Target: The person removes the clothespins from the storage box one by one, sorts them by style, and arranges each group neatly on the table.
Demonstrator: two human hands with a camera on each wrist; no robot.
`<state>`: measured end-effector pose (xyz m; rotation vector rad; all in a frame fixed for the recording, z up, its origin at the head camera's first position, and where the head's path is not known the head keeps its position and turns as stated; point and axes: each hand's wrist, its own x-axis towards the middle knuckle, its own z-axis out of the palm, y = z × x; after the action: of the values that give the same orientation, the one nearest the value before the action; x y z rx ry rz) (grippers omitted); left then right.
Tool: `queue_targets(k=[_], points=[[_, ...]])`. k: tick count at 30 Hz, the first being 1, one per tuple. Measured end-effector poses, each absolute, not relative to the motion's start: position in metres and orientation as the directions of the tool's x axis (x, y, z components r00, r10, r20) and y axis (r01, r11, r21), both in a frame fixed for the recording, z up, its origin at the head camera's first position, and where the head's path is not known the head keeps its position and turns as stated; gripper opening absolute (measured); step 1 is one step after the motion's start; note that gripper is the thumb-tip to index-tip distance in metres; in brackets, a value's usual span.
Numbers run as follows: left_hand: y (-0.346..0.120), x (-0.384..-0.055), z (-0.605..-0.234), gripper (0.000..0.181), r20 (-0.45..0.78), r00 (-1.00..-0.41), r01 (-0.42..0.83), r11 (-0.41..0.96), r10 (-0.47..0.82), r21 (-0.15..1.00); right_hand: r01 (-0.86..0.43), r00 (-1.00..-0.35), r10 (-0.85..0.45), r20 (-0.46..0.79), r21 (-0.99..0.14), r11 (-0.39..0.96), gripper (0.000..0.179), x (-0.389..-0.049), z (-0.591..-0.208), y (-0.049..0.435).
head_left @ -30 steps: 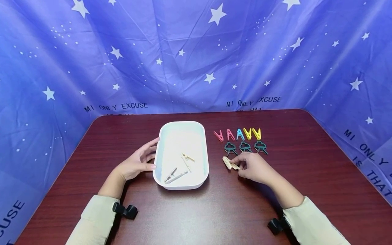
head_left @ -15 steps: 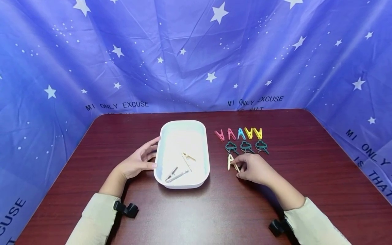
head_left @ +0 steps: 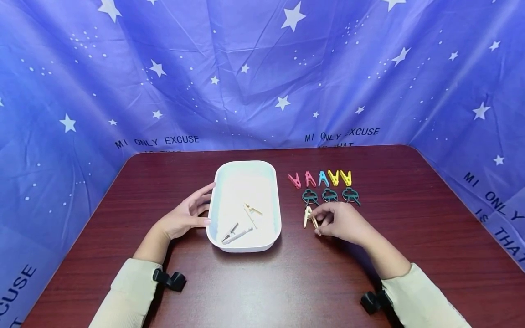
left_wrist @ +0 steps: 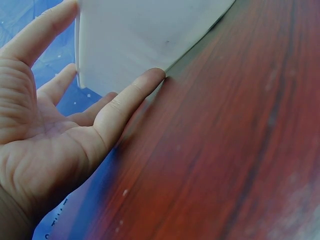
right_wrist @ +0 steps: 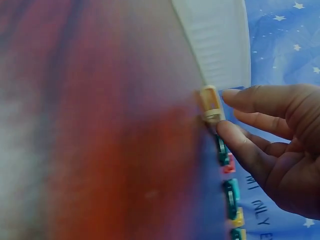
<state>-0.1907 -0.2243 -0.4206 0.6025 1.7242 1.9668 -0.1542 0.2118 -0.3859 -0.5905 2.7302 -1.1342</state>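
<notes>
My right hand [head_left: 342, 222] pinches one leg of a beige clothespin [head_left: 306, 217] at the table, its two legs spread toward me. The right wrist view shows my thumb and forefinger at the end of this beige clothespin [right_wrist: 210, 103]. On the other side, my left hand [head_left: 180, 220] rests against the left wall of a white tray [head_left: 217, 237], fingers extended. Thumb and fingertips touch the tray's wall [left_wrist: 135, 45] in the left wrist view. Inside the tray lie a second beige clothespin [head_left: 249, 214] and a greyish-white clothespin [head_left: 237, 236].
Behind my right hand, three dark green round clips [head_left: 330, 196] lie in a row. Beyond them is a row of small pegs: two red pegs [head_left: 310, 179], a blue peg [head_left: 323, 179] and two yellow pegs [head_left: 346, 178]. A starry blue cloth [head_left: 246, 91] hangs behind the table.
The beige clothespin at my right hand has turned from lying aslant to standing in line below the first green clip, legs toward me. My left hand stays on the tray.
</notes>
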Motion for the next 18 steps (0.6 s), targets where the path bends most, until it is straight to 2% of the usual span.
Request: queue_targets(k=[10, 18], points=[[-0.225, -0.191, -0.422, 0.099, 0.025, -0.804, -0.051, -0.11, 0.594, 0.993, -0.384, -0.914, -0.364, 0.18, -0.678, 0.627, 0.025, -0.158, -0.352, 0.207], [-0.224, -0.189, -0.42, 0.099, 0.03, -0.803, -0.05, -0.117, 0.595, 0.992, -0.412, -0.904, -0.36, 0.23, -0.691, 0.594, 0.024, -0.163, -0.329, 0.192]])
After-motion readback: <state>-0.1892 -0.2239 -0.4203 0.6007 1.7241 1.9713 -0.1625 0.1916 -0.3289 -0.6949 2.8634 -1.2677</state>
